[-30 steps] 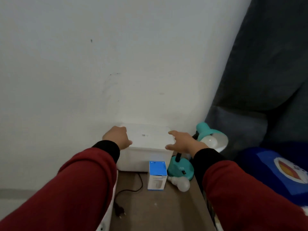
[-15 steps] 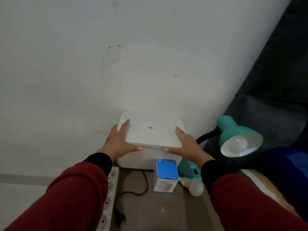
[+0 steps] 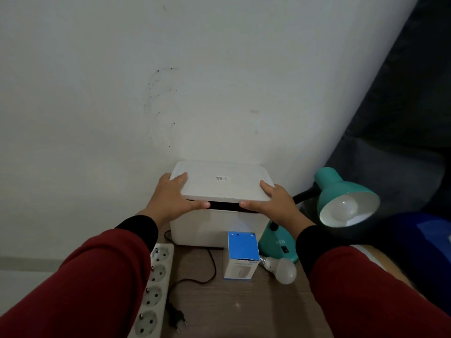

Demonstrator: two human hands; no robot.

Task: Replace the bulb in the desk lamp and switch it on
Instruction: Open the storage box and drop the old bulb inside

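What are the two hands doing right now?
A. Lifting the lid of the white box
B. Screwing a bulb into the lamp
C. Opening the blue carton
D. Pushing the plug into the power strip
A: the left hand and right hand grip the front corners of the lid, and a dark gap shows between it and the white box.

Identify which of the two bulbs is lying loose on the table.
The bulb beside the blue box; it lies on its side, while the other bulb sits inside the teal lamp shade.

Left hand [image 3: 170, 198] and right hand [image 3: 273, 203] grip the white lid [image 3: 223, 184], raised above its box [image 3: 214, 228]; teal desk lamp [image 3: 341, 196] beside.
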